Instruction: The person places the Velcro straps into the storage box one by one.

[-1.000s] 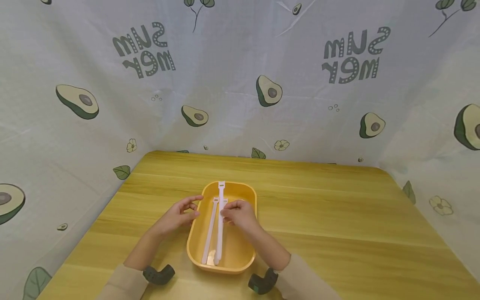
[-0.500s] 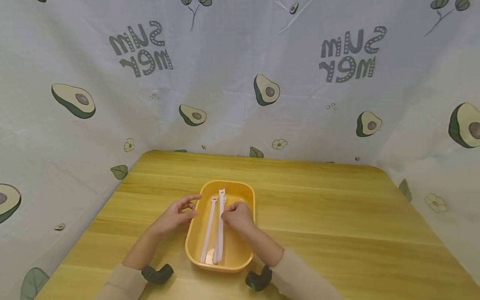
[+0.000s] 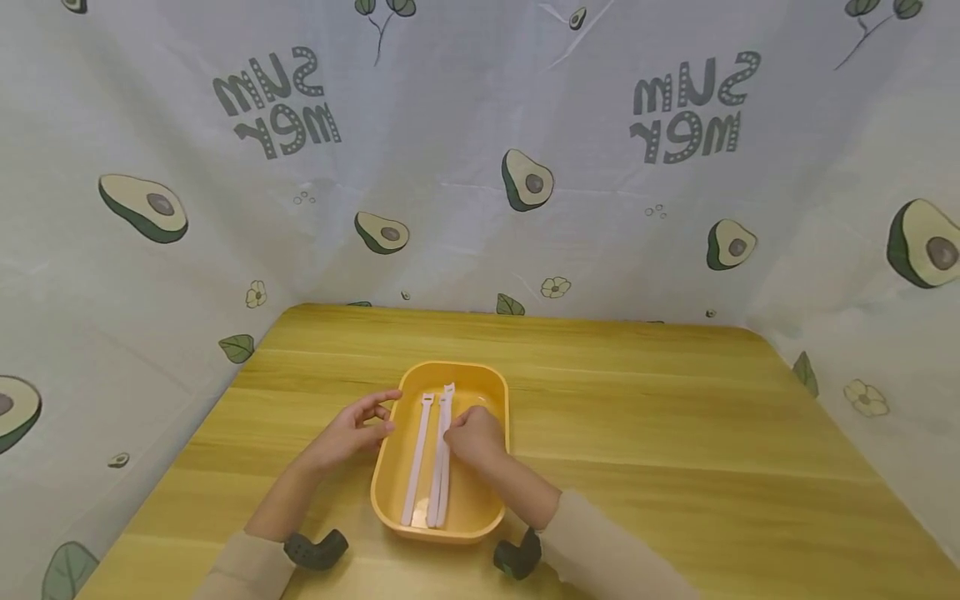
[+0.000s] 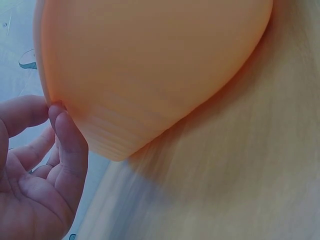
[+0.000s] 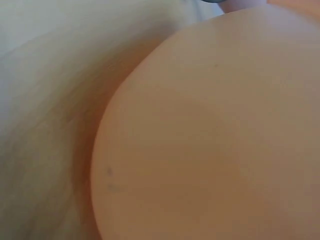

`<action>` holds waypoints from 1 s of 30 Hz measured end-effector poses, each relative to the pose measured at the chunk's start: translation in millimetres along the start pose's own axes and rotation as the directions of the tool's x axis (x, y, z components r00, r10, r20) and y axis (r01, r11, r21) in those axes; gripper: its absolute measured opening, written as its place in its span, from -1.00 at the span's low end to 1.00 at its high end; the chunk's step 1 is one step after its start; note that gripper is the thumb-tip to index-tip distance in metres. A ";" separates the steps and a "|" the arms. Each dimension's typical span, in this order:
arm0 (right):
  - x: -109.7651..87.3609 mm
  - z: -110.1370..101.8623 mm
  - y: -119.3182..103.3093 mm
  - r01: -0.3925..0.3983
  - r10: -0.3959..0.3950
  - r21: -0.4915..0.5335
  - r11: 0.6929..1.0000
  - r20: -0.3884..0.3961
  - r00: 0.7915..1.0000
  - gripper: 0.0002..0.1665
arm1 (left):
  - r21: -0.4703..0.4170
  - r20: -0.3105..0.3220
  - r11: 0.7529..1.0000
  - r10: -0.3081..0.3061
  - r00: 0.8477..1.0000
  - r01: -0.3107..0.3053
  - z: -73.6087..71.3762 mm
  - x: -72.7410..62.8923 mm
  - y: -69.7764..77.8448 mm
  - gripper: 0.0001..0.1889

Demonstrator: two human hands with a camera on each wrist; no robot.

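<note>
A yellow tray (image 3: 440, 535) holds white cable ties with slotted heads. One cable tie (image 3: 417, 462) lies apart at the left; two more lie close together, partly overlapping, at the middle. My right hand (image 3: 476, 437) reaches into the tray and pinches the longer-reaching of that pair, the right cable tie (image 3: 448, 400), near its upper part; its fingertips are mostly hidden. My left hand (image 3: 351, 432) is at the tray's left rim, touching it with index finger and thumb spread. In the left wrist view the fingers (image 4: 70, 145) meet the tray's edge. The right wrist view shows only the tray's outer wall (image 5: 200, 130).
The tray stands on a wood-grain table (image 3: 660, 417). A white curtain (image 3: 450, 150) printed with avocados hangs behind and at both sides. A dark device is worn on each wrist, the left device (image 3: 317, 551) and the right device (image 3: 517, 557).
My right hand has lowered the held cable tie toward the tray's near end and shifted it slightly right, so it lies beside the middle one. The left hand has stayed at the rim.
</note>
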State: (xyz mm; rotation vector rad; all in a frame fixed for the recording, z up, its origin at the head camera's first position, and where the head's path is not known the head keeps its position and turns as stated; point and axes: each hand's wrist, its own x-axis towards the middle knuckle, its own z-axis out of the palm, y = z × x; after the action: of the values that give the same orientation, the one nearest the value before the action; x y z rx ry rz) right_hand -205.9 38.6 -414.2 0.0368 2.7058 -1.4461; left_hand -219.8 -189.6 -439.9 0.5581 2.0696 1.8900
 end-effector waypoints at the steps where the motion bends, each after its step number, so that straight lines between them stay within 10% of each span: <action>1: 0.7 0.8 1.1 0.011 -0.011 -0.023 1.000 -0.003 1.000 -0.87 | -0.003 0.000 1.000 0.001 1.000 -0.001 0.2 0.0 -0.1 -0.41; 12: 3.0 7.4 6.4 0.009 -0.002 -0.206 0.979 0.036 0.999 -0.48 | 0.000 -0.001 1.000 -0.004 1.000 0.004 2.3 0.0 -0.2 -0.41; 30: 1.5 11.1 5.2 0.030 -0.022 -0.331 0.943 0.030 0.999 -0.61 | 0.008 0.001 1.000 0.014 1.000 -0.014 1.2 -0.9 -1.3 -0.40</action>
State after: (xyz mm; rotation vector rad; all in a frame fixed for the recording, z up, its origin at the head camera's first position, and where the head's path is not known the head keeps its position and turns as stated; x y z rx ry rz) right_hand -206.4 32.2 -424.8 -0.0371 2.8967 -0.9685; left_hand -218.5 -189.0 -441.4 0.5762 2.0794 1.8896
